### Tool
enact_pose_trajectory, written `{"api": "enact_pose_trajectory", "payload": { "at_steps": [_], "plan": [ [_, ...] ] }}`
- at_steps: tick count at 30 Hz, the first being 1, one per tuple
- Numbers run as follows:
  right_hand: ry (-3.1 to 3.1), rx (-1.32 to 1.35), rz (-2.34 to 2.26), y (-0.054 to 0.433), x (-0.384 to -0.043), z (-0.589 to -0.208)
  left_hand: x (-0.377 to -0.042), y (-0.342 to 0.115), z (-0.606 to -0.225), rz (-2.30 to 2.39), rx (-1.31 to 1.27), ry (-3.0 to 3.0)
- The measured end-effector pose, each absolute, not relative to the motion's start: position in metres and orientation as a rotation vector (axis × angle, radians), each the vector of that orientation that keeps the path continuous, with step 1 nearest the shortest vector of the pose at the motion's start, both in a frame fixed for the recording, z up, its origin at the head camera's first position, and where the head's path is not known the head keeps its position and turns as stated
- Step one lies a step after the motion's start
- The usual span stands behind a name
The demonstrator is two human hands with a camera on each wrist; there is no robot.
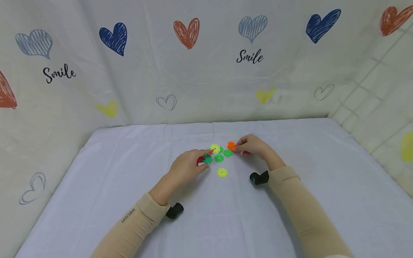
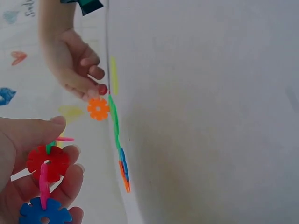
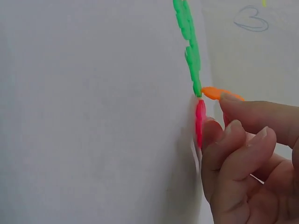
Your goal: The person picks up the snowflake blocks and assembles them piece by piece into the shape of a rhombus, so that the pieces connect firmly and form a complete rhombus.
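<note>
My left hand (image 1: 185, 166) holds a small chain of notched plastic discs. In the left wrist view, a red disc (image 2: 48, 163) lies against the fingers, with a pink disc (image 2: 44, 186) and a blue disc (image 2: 45, 212) linked below it. Parts of green and pink discs show by the thumb. To the right, my right hand (image 1: 253, 145) pinches an orange disc (image 3: 217, 93) between thumb and fingers. Something red shows partly behind that thumb. A pink disc (image 3: 200, 123) lies on the table at the curled fingertips.
Several green discs (image 1: 219, 158) lie on the white tablecloth (image 1: 210, 221) between the hands. One yellow disc (image 1: 222, 172) lies nearer the front. Black wrist devices (image 1: 259, 178) hang beside both sleeves. A heart-printed curtain (image 1: 211, 78) stands behind the table.
</note>
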State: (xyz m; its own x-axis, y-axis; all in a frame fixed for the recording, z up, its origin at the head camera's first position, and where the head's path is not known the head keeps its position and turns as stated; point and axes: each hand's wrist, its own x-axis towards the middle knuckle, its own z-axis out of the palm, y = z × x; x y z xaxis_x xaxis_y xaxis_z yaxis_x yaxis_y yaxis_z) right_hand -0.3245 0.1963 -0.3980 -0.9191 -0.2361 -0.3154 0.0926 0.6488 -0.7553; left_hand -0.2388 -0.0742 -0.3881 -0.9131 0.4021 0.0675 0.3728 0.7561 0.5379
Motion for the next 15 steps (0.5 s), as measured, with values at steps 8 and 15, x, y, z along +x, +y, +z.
{"api": "enact_pose_trajectory", "payload": {
  "at_steps": [8, 15],
  "plan": [
    [2.377, -0.155, -1.245, 0.212, -0.319, -0.397, -0.238, -0.075, -0.387, 0.922, 0.637, 2.859],
    [2.340, -0.166, -1.254, 0.220, -0.320, -0.400, -0.238, -0.075, -0.389, 0.921, 0.652, 2.846]
  ]
}}
